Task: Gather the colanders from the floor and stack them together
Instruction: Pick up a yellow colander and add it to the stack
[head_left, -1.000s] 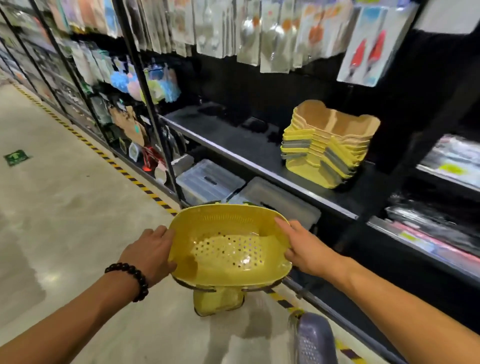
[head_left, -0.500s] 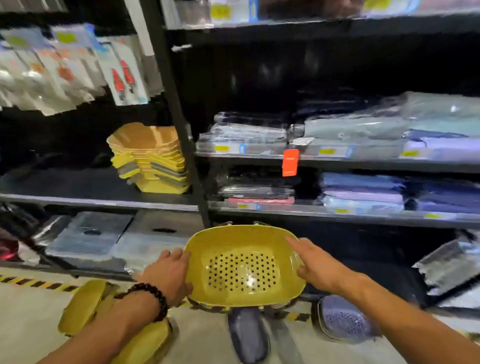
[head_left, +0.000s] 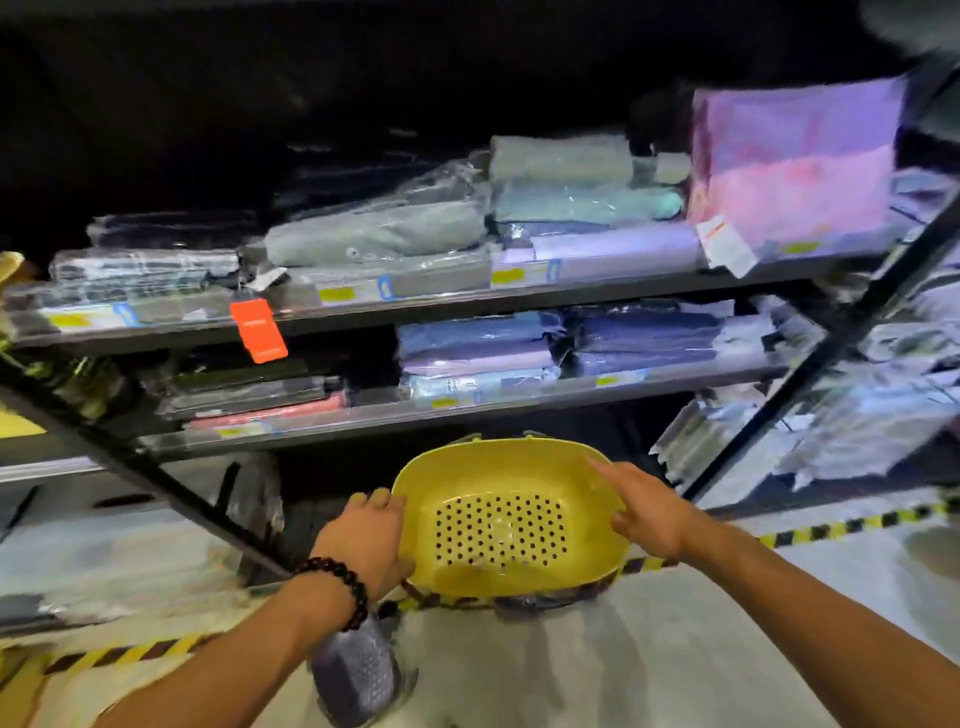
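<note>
I hold a yellow colander (head_left: 501, 519) in front of me, its perforated bottom facing up toward me. A dark rim of another colander shows nested under its near edge. My left hand (head_left: 366, 545), with a dark bead bracelet on the wrist, grips the left rim. My right hand (head_left: 647, 514) grips the right rim, fingers over the edge. A grey-purple colander (head_left: 358, 675) lies on the floor below my left wrist, partly hidden by my arm.
Black store shelves (head_left: 467, 301) with folded goods in plastic bags stand straight ahead. An orange tag (head_left: 258, 330) hangs from the upper shelf. Yellow-black tape (head_left: 852, 525) marks the pale floor along the shelf base. A dark upright post (head_left: 156, 478) slants at left.
The view has swung right along the shelving; the yellow stack on the shelf and the yellow colanders on the floor have left the frame. Both hands keep hold of the yellow colander.
</note>
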